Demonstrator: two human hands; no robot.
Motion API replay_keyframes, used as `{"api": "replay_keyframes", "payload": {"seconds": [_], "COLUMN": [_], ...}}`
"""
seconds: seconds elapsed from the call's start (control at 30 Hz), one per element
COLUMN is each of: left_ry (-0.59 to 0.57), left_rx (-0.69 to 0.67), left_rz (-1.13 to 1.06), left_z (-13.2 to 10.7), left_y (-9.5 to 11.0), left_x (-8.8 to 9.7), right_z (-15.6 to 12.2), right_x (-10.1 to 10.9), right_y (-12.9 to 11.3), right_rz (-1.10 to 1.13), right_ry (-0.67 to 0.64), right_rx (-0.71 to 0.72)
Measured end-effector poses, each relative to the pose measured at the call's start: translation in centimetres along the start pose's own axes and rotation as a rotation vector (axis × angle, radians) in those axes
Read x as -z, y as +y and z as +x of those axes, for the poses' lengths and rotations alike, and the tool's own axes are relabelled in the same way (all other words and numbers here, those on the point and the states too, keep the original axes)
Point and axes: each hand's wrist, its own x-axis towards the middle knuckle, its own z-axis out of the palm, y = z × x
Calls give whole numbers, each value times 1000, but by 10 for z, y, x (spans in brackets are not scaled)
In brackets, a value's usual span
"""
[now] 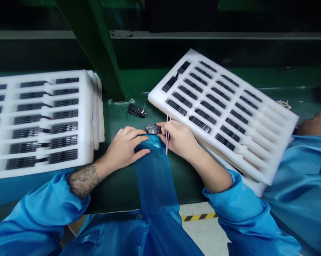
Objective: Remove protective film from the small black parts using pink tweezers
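A small black part (152, 129) with a greyish top lies at the far end of a blue perforated strip (156, 177) on the green bench. My left hand (126, 146) rests flat with its fingers stretched out, fingertips against the part's left end and the strip's edge. Pink tweezers (167, 137) stick up from my right hand (180, 138), which is closed around them. The thumb and index finger of that hand also touch the part's right end. Just beyond lies a small fanned pile of similar black pieces (137, 110).
Stacked white foam trays (86, 117) with black parts stand at left. Another white foam tray (280, 142), partly filled, lies tilted at right on more foam. A green post (102, 53) rises behind. At far right is another person's blue sleeve (304, 170).
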Motion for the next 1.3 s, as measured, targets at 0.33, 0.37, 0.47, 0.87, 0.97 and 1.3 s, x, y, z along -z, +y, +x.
{"api": "replay_keyframes", "payload": {"seconds": [0.33,0.37,0.47,0.87,0.97,1.3], "left_ry": [180,183,184,146,148,243], "left_rx": [100,99,109,168,138,86], "left_rz": [-122,-120,-131,-126,-126,-281], "left_z": [2,2,2,1,1,-4], "left_y": [0,0,-1,-3,-4,6], "left_x": [-3,-3,-2,-1,-3,2], "right_z": [-1,-2,-3,-4,-2,-5], "right_x": [-14,-15,-14,-11,-14,-8], "right_y": [-11,-12,-10,-5,-6,-14], "right_rz": [281,298,322,393,380,167], "right_ry": [69,63,32,58,41,115], "right_rx": [38,28,-1,-61,-32,115]}}
